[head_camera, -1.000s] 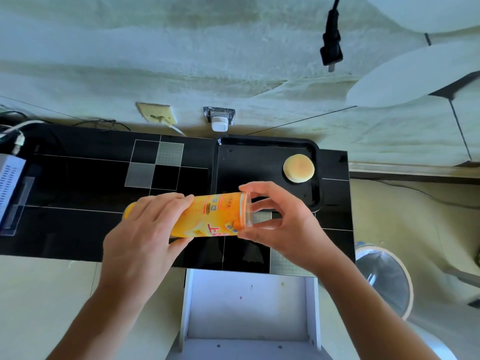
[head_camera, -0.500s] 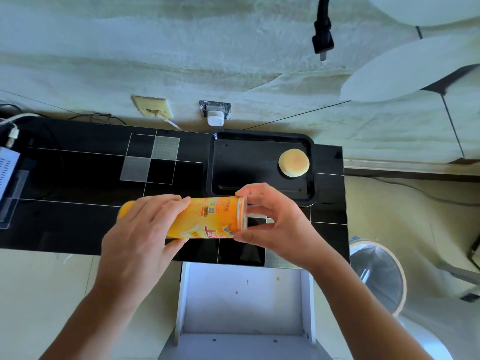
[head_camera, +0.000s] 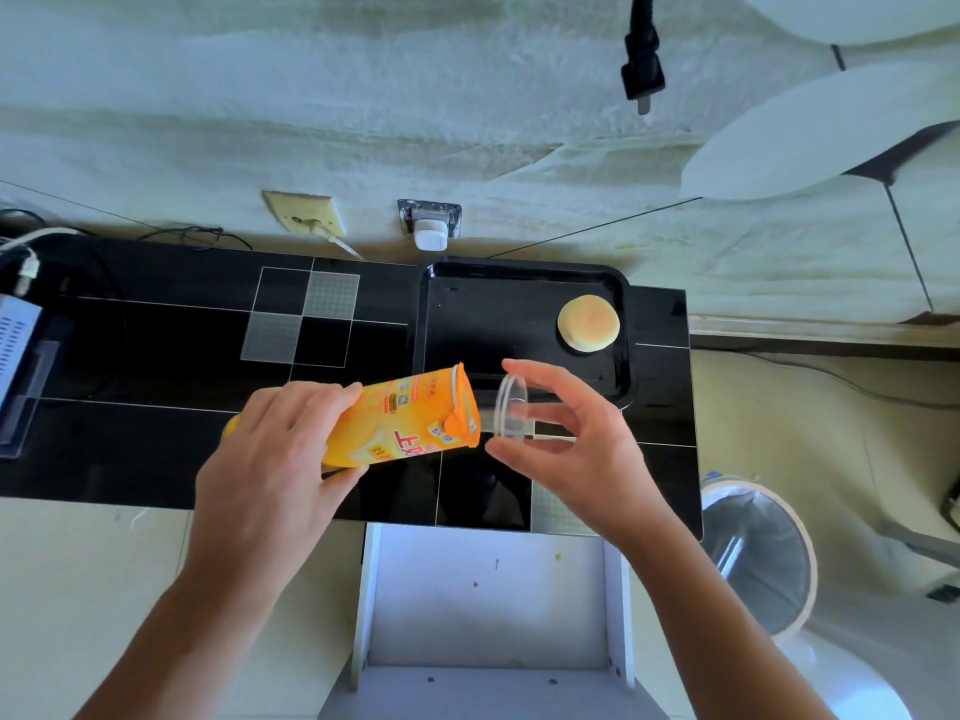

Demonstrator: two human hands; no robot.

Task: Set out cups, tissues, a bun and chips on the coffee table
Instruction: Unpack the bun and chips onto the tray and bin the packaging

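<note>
My left hand (head_camera: 275,459) grips an orange chips can (head_camera: 410,418), held almost on its side above the black coffee table (head_camera: 156,387), its mouth pointing right. My right hand (head_camera: 576,444) pinches the can's clear plastic lid (head_camera: 511,410), which is off the can and a short gap to the right of its rim. A round pale bun (head_camera: 588,323) lies in the far right corner of a black tray (head_camera: 524,275) on the table. No cups or tissues are in view.
A white stool or shelf (head_camera: 493,589) stands against the table's near edge. A bin with a clear liner (head_camera: 758,548) is on the floor at the right. A white device (head_camera: 15,345) and cables sit at the table's left end. Wall sockets (head_camera: 428,226) are behind.
My right hand has pulled the clear lid off the can and moved it right. The can's open end has tilted up slightly. The view shifted a little.
</note>
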